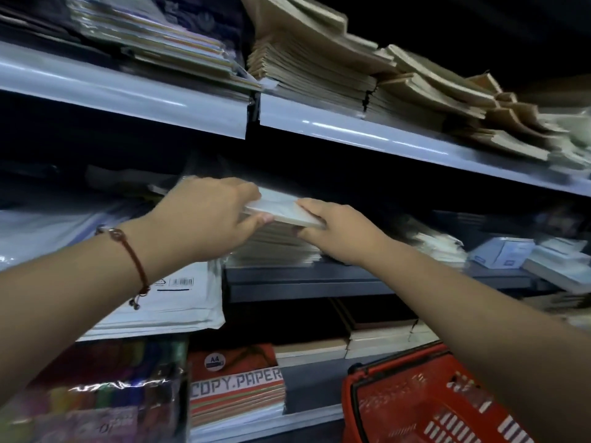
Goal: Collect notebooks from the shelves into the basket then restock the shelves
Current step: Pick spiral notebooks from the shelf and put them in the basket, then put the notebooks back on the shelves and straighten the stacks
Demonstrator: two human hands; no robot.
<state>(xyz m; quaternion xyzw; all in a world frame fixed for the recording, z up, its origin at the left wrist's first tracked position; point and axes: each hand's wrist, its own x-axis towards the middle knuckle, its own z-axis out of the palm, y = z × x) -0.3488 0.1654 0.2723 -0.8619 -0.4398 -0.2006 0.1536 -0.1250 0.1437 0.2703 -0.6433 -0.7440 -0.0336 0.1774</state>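
Observation:
A thin pale notebook bundle (283, 209) sits at the top of a notebook stack (275, 247) on the middle shelf (319, 282). My left hand (208, 215) grips its left end, fingers over the top and thumb underneath. My right hand (335, 231) grips its right end the same way. A red plastic basket (425, 407) stands at the lower right, under my right forearm; what it holds is hidden in blur.
The top shelf (351, 135) carries leaning stacks of brown notebooks (351, 75) and plastic-wrapped pads (153, 36). White padded envelopes (172, 302) lie left of the stack. A copy paper pack (236, 388), coloured wrapped packs (96, 394) and more notebooks (367, 340) fill the lower shelf. Small boxes (502, 251) sit right.

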